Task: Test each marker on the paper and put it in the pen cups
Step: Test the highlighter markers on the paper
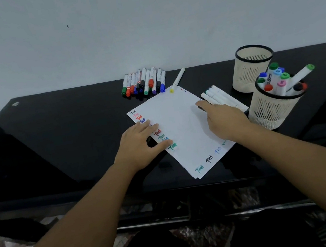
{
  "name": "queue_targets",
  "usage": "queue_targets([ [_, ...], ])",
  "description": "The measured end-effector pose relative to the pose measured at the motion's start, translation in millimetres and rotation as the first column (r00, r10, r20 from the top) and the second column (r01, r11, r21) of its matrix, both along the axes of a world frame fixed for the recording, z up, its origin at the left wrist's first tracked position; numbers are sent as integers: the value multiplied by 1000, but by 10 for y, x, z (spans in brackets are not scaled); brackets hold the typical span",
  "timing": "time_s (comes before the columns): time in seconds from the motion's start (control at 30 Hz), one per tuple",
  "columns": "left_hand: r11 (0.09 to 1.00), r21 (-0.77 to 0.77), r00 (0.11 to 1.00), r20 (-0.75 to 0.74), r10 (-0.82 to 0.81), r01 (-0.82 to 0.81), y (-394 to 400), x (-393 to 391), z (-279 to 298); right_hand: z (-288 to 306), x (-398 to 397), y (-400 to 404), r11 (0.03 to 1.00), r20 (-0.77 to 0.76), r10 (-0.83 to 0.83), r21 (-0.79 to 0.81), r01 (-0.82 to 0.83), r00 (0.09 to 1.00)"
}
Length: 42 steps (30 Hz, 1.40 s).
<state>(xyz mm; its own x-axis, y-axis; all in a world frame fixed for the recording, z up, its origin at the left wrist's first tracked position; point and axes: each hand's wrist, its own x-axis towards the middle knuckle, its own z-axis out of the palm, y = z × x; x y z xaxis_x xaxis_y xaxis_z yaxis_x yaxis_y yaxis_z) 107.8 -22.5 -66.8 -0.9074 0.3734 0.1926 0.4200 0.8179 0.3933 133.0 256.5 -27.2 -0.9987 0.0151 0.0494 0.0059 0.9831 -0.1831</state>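
Note:
A white sheet of paper point(181, 124) lies tilted on the black table, with coloured "Test" marks down its left edge and along its bottom edge. My left hand point(139, 143) rests flat on the paper's left edge, fingers straight. My right hand point(224, 119) reaches over the paper's right edge, its fingertips touching a small row of white markers point(221, 96). A bunch of several capped markers point(144, 81) lies at the table's back. One white marker with a yellow end point(177, 80) lies alone by the paper's top corner. The near pen cup point(271, 108) holds several markers; the far cup point(253, 67) looks empty.
The black glossy table point(63, 140) stands against a plain pale wall point(141, 23). Its front edge runs just below the paper, with a shelf underneath. Patterned floor tiles show at the lower left, and my dark-clothed legs at the bottom.

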Motion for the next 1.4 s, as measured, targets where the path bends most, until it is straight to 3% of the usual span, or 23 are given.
queue_targets([
  [0.23, 998, 65, 997, 71, 17, -21, -53, -25, 60, -69, 37, -122, 999, -8, 44, -10, -44, 999],
  [0.37, 1000, 22, 1000, -3, -4, 4, -9, -16, 14, 6, -67, 14, 999, -76, -36, -18, 35, 996],
  [0.53, 999, -27, 1000, 11, -28, 29, -17, -54, -9, -19, -163, 45, 993, -126, -106, -66, 98, 986],
  [0.8, 1000, -15, 1000, 13, -27, 27, 2, -50, -16, 22, -227, 169, 983, -194, -77, 148, 107, 978],
  [1.17, 999, 17, 999, 14, -36, 35, 17, -35, 41, 20, -350, 330, 964, -204, -115, 214, 159, 972],
  [1.4, 999, 43, 994, 109, -19, 14, 10, -91, 143, 30, -410, 302, 963, -222, -48, 250, 105, 974],
])
